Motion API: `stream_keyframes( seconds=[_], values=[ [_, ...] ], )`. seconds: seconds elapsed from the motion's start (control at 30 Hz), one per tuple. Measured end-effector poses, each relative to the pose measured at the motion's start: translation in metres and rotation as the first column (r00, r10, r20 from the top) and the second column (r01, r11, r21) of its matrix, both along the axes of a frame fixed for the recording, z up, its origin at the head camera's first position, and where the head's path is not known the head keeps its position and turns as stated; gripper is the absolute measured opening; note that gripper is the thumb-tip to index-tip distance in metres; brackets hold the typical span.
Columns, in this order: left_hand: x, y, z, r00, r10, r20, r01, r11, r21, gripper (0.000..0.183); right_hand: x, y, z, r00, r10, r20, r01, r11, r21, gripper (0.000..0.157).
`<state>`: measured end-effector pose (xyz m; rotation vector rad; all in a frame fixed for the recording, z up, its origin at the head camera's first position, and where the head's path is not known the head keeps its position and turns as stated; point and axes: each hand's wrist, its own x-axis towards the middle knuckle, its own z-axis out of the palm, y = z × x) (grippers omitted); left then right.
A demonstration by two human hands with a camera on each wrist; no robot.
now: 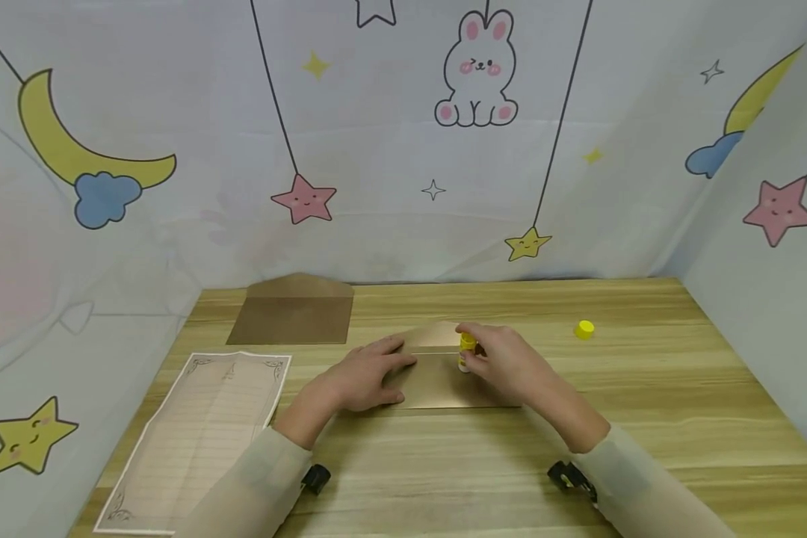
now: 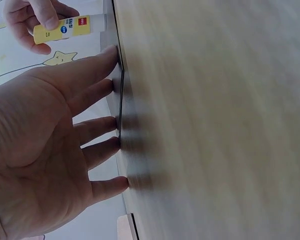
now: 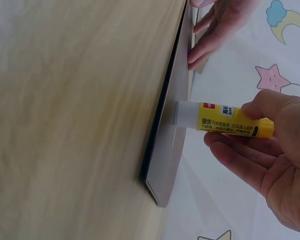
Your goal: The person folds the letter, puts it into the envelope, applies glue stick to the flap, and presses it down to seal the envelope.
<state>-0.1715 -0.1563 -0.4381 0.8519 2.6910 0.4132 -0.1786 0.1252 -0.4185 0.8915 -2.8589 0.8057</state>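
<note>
A brown envelope (image 1: pixel 430 381) with its pointed flap (image 1: pixel 437 334) folded out lies on the table in front of me. My right hand (image 1: pixel 507 362) pinches a yellow glue stick (image 3: pixel 235 120) between thumb and fingers. The uncapped white end meets the envelope in the right wrist view, the stick standing upright in the head view. My left hand (image 1: pixel 366 373) rests its spread, straight fingertips on the left part of the envelope, as the left wrist view also shows. The yellow cap (image 1: pixel 584 329) stands on the table to the right.
A second brown envelope (image 1: pixel 292 321), flap out, lies at the back left. Bordered, lined letter paper (image 1: pixel 195 433) lies at the left, partly under my left sleeve. A printed white curtain (image 1: pixel 390 149) hangs behind the wooden table (image 1: pixel 679 418) and at both sides.
</note>
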Motion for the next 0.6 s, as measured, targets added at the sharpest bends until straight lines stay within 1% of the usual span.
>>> stream_keyframes(
  seconds=[0.17, 0.5, 0.6],
  values=[
    [0.0, 0.0, 0.002, 1.0, 0.0, 0.003, 0.0, 1.0, 0.006, 0.062, 0.001, -0.009, 0.0, 1.0, 0.017, -0.012, -0.017, 1.0, -0.005, 0.036],
    [0.001, 0.0, 0.004, 1.0, -0.002, 0.003, 0.002, 1.0, 0.01, 0.062, 0.0, -0.038, -0.003, 0.999, 0.053, 0.009, -0.053, 0.998, -0.02, 0.038],
    [0.002, 0.0, 0.005, 1.0, -0.003, 0.008, 0.003, 1.0, 0.01, 0.063, 0.001, -0.044, -0.003, 0.997, 0.073, 0.002, -0.073, 0.997, -0.019, 0.039]
  ],
)
